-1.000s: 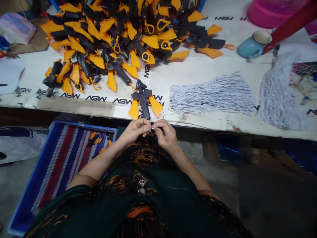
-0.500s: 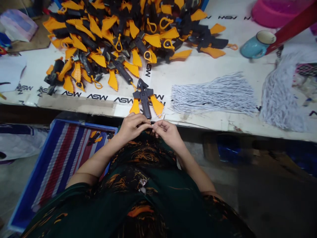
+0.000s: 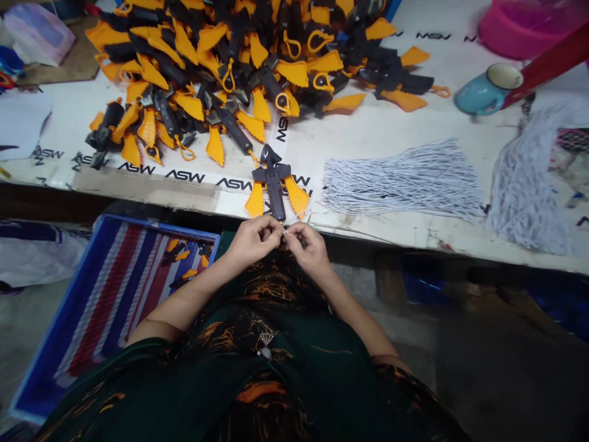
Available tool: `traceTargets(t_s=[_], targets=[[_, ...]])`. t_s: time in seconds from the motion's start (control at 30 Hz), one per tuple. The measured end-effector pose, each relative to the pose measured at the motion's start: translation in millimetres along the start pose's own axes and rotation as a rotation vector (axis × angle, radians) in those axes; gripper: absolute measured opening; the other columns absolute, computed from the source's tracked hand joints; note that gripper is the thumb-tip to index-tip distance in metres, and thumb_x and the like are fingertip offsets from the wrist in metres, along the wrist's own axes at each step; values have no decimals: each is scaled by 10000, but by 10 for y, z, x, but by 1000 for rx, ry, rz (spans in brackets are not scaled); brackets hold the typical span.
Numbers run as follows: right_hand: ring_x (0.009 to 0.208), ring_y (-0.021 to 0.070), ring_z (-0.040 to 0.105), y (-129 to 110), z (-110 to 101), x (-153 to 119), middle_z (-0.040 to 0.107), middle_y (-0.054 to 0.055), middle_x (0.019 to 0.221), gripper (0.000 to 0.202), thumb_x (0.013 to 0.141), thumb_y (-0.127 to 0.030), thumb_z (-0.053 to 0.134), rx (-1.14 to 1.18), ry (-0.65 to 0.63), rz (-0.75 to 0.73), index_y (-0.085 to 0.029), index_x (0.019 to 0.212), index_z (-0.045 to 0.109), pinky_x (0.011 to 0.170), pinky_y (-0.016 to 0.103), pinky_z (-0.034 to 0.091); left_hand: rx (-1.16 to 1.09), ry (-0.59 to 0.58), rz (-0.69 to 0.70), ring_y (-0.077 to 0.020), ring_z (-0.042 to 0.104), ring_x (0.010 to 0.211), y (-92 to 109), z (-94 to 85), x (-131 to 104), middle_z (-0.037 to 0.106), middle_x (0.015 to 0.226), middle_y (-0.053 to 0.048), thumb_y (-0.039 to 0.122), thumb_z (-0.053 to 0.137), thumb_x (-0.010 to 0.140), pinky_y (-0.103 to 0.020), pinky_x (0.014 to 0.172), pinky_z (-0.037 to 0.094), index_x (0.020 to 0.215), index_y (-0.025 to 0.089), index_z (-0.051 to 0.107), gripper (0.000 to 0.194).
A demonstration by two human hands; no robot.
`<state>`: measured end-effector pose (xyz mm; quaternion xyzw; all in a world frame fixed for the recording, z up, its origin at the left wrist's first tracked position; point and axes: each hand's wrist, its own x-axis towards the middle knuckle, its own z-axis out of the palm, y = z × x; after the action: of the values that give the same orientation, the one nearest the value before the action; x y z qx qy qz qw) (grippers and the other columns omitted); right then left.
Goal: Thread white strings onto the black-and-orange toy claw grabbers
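Note:
At the table's front edge, my left hand (image 3: 258, 239) and my right hand (image 3: 307, 247) meet fingertip to fingertip. Both are closed in a pinch on a short bit of white cord (image 3: 284, 232), mostly hidden by the fingers. Just beyond them lies a black toy with orange wings (image 3: 275, 187), its pointed head away from me and its tail end at my fingers. Whether the cord passes through the tail loop is too small to tell. To the right, a flat bundle of white cords (image 3: 400, 178) rests on the table.
A large pile of similar black and orange toys (image 3: 230, 132) covers the back left. A looser white cord heap (image 3: 524, 190), a blue enamel mug (image 3: 481, 95) and a pink basin (image 3: 515, 31) sit at right. Below left is a blue-rimmed tray (image 3: 59, 319) with several toy pieces.
My hands have shifted slightly, the fingers curling closer together around the white cord. The whole view has moved a little, while the toy stays in place on the table.

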<state>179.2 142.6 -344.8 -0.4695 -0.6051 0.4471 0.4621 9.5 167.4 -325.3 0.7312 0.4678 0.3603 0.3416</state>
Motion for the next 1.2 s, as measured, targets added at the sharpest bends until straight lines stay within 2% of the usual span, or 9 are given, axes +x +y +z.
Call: traceTargets(t_s=[0.13, 0.23, 0.33, 0.5, 0.67, 0.8, 0.9, 1.03, 1.2], targets=[[554, 102, 473, 6, 17, 51, 514, -46, 652, 274, 899, -485, 605, 64, -22, 152, -218, 850, 567, 546, 240, 407, 186, 33, 308, -151, 678, 778, -95, -59, -1, 751, 868, -58, 229, 536, 966, -277, 721, 490, 937, 179, 693, 167], [556, 100, 491, -41, -7, 54, 519, -49, 664, 306, 869, -515, 640, 165, -116, 220, -215, 871, 574, 554, 238, 427, 297, 6, 437, -147, 675, 756, -153, -110, -18, 748, 859, -53, 202, 529, 969, -283, 712, 472, 946, 182, 677, 151], [642, 114, 553, -71, -31, 34, 584, -22, 754, 298, 868, -498, 648, 212, -182, 211, -211, 930, 599, 625, 250, 465, 222, 11, 382, -139, 627, 697, -146, -129, -40, 705, 798, -37, 229, 543, 957, -274, 700, 467, 894, 174, 634, 124], [592, 98, 446, -49, 10, -2, 545, -30, 681, 280, 874, -473, 647, 22, -55, 135, -202, 811, 610, 580, 244, 380, -2, -12, 207, -115, 584, 679, -91, -87, -74, 632, 763, -5, 261, 529, 953, -223, 630, 443, 878, 173, 585, 129], [595, 102, 456, -32, 1, 1, 533, -35, 672, 324, 860, -524, 652, 65, -28, 210, -206, 822, 598, 576, 246, 384, -34, -47, 90, -100, 580, 635, -130, -88, -92, 632, 777, 0, 301, 506, 984, -210, 595, 447, 927, 171, 580, 160], [592, 109, 486, -26, -33, 24, 540, -35, 659, 381, 819, -576, 672, 155, -53, 294, -211, 799, 566, 568, 247, 418, 253, -57, 367, -170, 667, 902, -191, -139, -39, 715, 1027, -83, 291, 512, 1000, -283, 761, 483, 1095, 168, 604, 180], [552, 102, 461, -44, -23, 42, 514, -45, 637, 390, 805, -583, 673, 194, -94, 324, -216, 783, 544, 533, 244, 412, 511, -79, 590, -181, 665, 893, -227, -157, 39, 731, 1060, -91, 290, 506, 1013, -304, 737, 439, 1095, 179, 621, 180], [527, 97, 435, -104, -40, 27, 494, -49, 625, 365, 832, -558, 644, 147, -95, 291, -217, 769, 532, 514, 243, 365, 631, -173, 680, -165, 634, 818, -216, -180, 104, 730, 962, -63, 193, 424, 1019, -312, 703, 390, 970, 180, 629, 211], [558, 95, 429, -156, -153, -102, 501, -38, 656, 306, 880, -485, 620, 22, -119, 250, -206, 772, 555, 525, 240, 332, 549, -259, 751, -153, 536, 656, -145, -325, 57, 626, 726, -29, 153, 428, 960, -315, 677, 391, 775, 187, 579, 241]])
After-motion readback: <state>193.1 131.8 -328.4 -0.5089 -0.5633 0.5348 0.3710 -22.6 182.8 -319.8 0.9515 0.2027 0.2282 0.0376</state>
